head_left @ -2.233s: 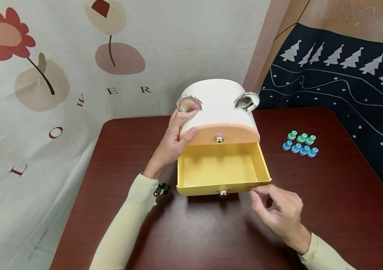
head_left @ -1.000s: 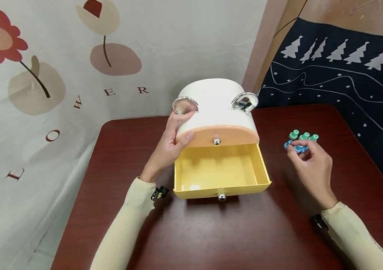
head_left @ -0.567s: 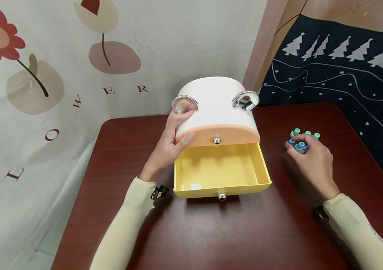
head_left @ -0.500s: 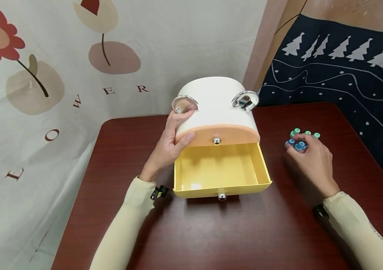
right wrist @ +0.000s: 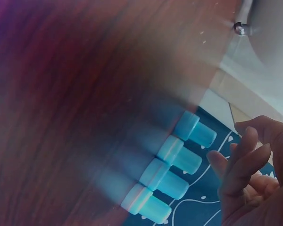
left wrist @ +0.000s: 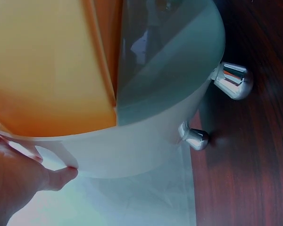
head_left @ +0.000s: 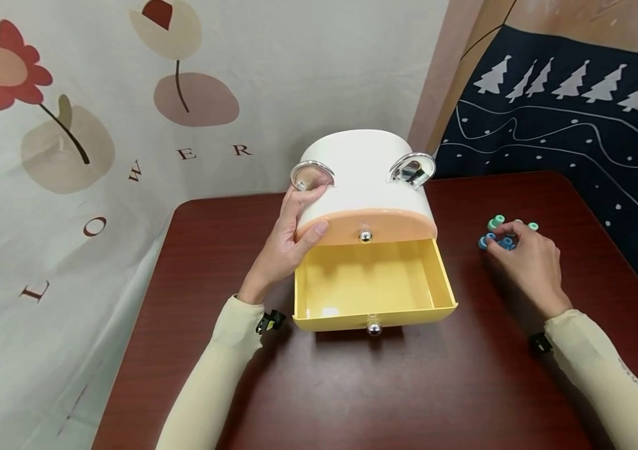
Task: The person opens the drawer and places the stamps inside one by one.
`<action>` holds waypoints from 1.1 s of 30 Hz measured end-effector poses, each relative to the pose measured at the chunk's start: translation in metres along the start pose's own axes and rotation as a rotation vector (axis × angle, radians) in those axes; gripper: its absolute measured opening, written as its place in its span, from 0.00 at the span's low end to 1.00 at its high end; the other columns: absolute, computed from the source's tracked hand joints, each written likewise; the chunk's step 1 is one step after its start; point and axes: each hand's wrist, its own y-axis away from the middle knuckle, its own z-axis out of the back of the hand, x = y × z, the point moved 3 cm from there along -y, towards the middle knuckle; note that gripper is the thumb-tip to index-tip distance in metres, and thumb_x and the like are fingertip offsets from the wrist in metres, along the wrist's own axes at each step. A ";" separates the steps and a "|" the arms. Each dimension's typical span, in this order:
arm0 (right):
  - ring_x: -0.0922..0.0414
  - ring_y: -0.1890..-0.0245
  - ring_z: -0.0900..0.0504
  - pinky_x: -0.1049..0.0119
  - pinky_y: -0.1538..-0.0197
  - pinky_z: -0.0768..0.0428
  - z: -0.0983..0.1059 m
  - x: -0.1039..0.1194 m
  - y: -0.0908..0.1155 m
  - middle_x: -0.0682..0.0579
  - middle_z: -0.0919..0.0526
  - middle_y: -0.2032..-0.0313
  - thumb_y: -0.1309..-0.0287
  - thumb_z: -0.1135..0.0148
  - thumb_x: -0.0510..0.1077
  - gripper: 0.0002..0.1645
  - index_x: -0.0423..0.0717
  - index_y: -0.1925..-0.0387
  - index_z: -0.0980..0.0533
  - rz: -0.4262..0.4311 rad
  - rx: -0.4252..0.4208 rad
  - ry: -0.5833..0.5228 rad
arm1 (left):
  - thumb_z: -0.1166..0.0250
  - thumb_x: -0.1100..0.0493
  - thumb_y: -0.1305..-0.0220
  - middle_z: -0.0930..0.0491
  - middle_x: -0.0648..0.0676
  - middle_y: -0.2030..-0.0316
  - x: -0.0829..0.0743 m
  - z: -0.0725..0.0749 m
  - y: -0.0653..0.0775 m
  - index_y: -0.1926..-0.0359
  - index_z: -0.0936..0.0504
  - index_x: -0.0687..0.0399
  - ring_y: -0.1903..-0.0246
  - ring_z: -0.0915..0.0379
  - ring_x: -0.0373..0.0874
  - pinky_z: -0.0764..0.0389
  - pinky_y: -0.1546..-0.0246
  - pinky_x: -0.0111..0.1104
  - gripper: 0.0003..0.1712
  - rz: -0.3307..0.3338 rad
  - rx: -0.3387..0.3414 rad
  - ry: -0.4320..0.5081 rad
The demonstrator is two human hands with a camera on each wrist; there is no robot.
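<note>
On the table (head_left: 363,394), left grip (head_left: 282,248) clasps a cabinet (head_left: 363,189), drawer (head_left: 366,281) open; whether right grip (head_left: 532,265) pinches pegs (right wrist: 172,184) is unclear.

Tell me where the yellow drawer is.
In the head view, the yellow drawer is open near the centre, beneath the orange drawer and right of the left hand.

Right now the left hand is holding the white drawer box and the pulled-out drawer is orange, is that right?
Not quite: the pulled-out drawer is yellow, as the head view shows. The left hand is indeed holding the white drawer box.
</note>
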 end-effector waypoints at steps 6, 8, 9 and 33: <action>0.40 0.64 0.18 0.45 0.61 0.27 -0.004 -0.005 -0.005 0.35 0.12 0.56 0.26 0.31 0.48 0.17 0.37 0.48 0.16 0.002 0.047 0.025 | 0.37 0.44 0.20 0.39 0.56 0.24 0.000 0.000 0.000 0.22 0.31 0.55 0.31 0.38 0.51 0.35 0.34 0.45 0.35 -0.012 0.001 -0.003; 0.39 0.63 0.18 0.42 0.60 0.26 -0.005 -0.005 -0.007 0.36 0.12 0.55 0.26 0.31 0.46 0.16 0.37 0.49 0.16 0.016 0.045 0.026 | 0.37 0.44 0.20 0.38 0.56 0.24 -0.001 0.001 0.000 0.22 0.31 0.55 0.29 0.39 0.50 0.36 0.32 0.45 0.35 -0.013 -0.004 -0.006; 0.38 0.63 0.18 0.40 0.59 0.26 -0.006 -0.005 -0.007 0.35 0.12 0.55 0.27 0.30 0.46 0.15 0.37 0.49 0.16 0.023 0.045 0.023 | 0.37 0.44 0.20 0.38 0.56 0.24 -0.001 0.001 0.001 0.22 0.31 0.55 0.29 0.39 0.50 0.36 0.32 0.45 0.35 -0.012 -0.007 -0.008; 0.49 0.73 0.22 0.53 0.69 0.28 -0.006 0.004 0.006 0.44 0.11 0.67 0.33 0.25 0.44 0.09 0.44 0.56 0.14 0.084 0.052 0.022 | 0.37 0.42 0.19 0.39 0.55 0.24 0.001 0.000 0.000 0.22 0.31 0.53 0.32 0.36 0.51 0.34 0.34 0.44 0.35 -0.019 -0.006 -0.004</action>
